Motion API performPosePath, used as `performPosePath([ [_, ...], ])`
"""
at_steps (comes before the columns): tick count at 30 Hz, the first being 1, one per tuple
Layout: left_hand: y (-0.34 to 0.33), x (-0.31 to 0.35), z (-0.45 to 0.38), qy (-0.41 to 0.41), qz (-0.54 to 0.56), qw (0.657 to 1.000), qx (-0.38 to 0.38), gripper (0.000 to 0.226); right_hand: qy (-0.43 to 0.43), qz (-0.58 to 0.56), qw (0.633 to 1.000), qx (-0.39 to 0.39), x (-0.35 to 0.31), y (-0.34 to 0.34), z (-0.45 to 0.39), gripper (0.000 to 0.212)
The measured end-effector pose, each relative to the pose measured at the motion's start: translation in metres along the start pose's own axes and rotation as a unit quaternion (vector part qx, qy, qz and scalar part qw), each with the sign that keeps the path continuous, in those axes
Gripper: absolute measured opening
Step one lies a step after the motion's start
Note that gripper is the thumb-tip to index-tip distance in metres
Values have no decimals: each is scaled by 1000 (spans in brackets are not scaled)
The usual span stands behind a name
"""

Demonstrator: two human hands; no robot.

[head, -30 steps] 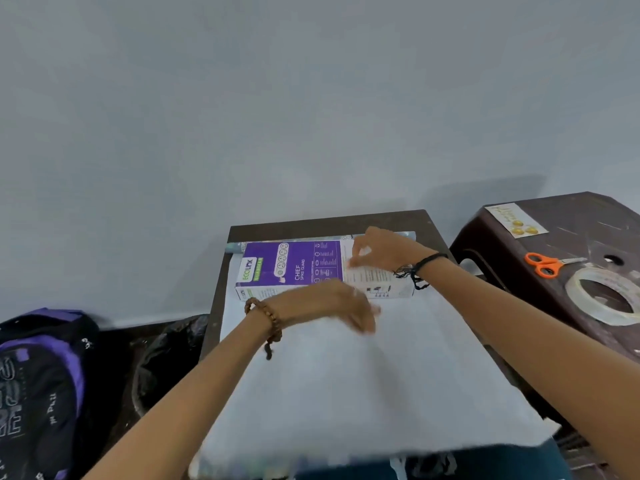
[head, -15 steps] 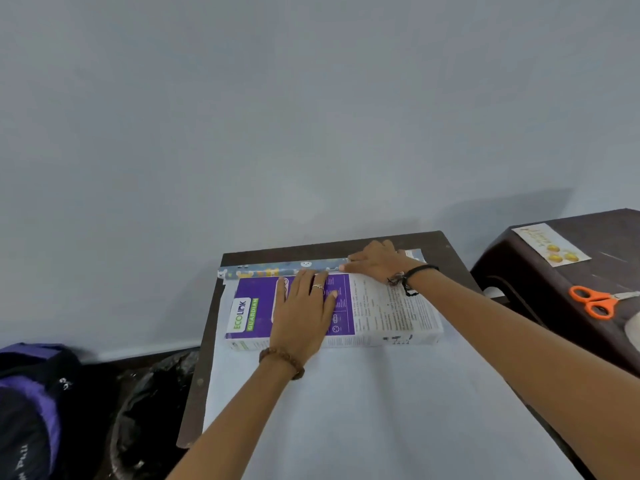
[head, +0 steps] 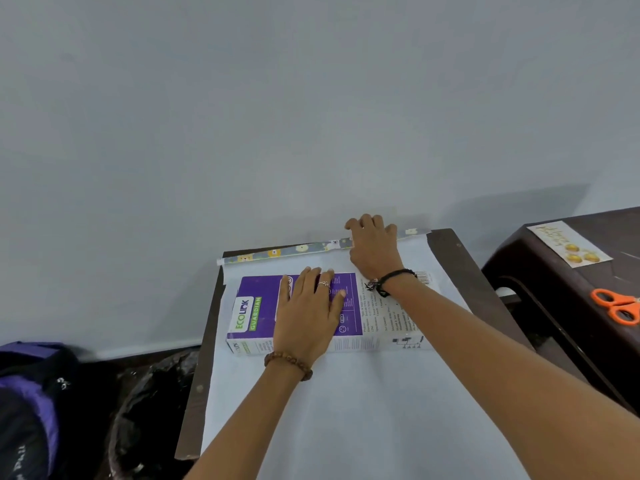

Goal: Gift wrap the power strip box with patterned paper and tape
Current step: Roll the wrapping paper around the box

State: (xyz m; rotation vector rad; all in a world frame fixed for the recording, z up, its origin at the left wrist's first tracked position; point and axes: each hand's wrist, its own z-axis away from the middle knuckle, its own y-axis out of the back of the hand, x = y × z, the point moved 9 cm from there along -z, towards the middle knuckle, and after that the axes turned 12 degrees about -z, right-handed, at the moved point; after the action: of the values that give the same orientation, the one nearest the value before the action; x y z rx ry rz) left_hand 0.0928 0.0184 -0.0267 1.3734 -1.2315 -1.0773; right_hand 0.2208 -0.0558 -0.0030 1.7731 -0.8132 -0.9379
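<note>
Currently the power strip box [head: 301,313], purple and white with ECOLINK GUARDIAN print, lies flat on the wrapping paper [head: 363,410], long side running left to right, near the far end of the sheet. Paper is spread plain white side up over a dark wooden table [head: 460,271] and covers most of it; only the far rolled edge [head: 277,252] shows the pattern: small animal faces on a grey-blue ground. That roll sits along the table's back edge against the wall [head: 311,116], just beyond the box and apart from it. Left hand [head: 311,313] is flat on top of the box, palm down, fingers spread and extended, pressing rather than gripping; ring on one finger, beaded bracelet at the wrist. Right hand [head: 374,247] reaches past the box to the rolled edge, fingers curled over the roll near its right end; cannot tell whether it is actually pinching the roll or only resting on it. Black cord band on that wrist, and the forearm crosses over the box's right end. To the right, on a separate dark brown stool [head: 554,271]: orange scissors [head: 616,308] at the frame edge and a small printed card [head: 568,244] further back. Lower left on the floor: purple and black backpack [head: 31,403] and a black plastic bag [head: 156,403] beside the table.
</note>
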Motion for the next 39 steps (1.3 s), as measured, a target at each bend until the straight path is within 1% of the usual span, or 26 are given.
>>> performPosePath([
  [1,-1,0,0,0,4,1000,-8,65,0,3,1000,4,-1,1,0,39],
  [4,-2,1,0,-8,18,999,-47,96,13,-15,1000,-2,-4,-1,1,33],
  [6,-7,4,0,-47,5,994,-95,108,22,-17,1000,-7,-6,0,2,27],
  [8,-13,8,3,-101,-19,984,-144,108,26,-2,1000,-4,-7,2,4,25],
  [9,-15,9,6,-118,-29,980,-158,107,27,3,1000,4,-7,5,7,25],
  [10,-14,10,7,-127,-38,978,-158,107,28,5,999,18,-8,9,10,25],
  [14,-3,23,21,-125,-59,983,-118,104,19,27,996,87,-9,33,26,25],
  [16,0,32,33,-130,-50,985,-104,103,-5,41,989,143,-7,55,34,20],
  [18,0,37,42,-127,-44,985,-106,101,-10,22,981,190,-6,78,40,15],
  [19,0,38,44,-122,-43,985,-114,101,4,-1,979,202,-7,87,43,13],
  [21,0,38,45,-113,-44,984,-133,100,62,-22,971,231,-16,106,51,12],
  [23,3,39,42,-111,-26,982,-151,98,116,-25,958,263,-26,124,69,15],
  [25,6,41,39,-114,-8,981,-158,90,172,-38,946,272,-32,134,91,20],
  [27,12,44,39,-108,-2,985,-134,78,229,-45,938,255,-37,134,116,26],
  [28,19,47,41,-103,-1,990,-94,70,252,-44,936,240,-39,132,129,28],
  [30,41,54,55,-94,-11,995,44,61,286,-23,936,204,-41,120,152,32],
  [32,52,62,75,-101,-29,981,161,52,302,-16,938,169,-39,106,169,34],
  [33,52,65,81,-99,-54,976,187,50,303,-26,940,156,-38,100,175,34],
  [35,49,62,84,-81,-74,974,200,45,302,-42,943,131,-38,94,180,31],
  [38,41,52,81,-56,-73,978,187,38,288,-33,954,72,-37,80,182,19],
  [39,38,51,83,-59,-70,979,184,37,274,-43,959,51,-35,76,181,21],
])
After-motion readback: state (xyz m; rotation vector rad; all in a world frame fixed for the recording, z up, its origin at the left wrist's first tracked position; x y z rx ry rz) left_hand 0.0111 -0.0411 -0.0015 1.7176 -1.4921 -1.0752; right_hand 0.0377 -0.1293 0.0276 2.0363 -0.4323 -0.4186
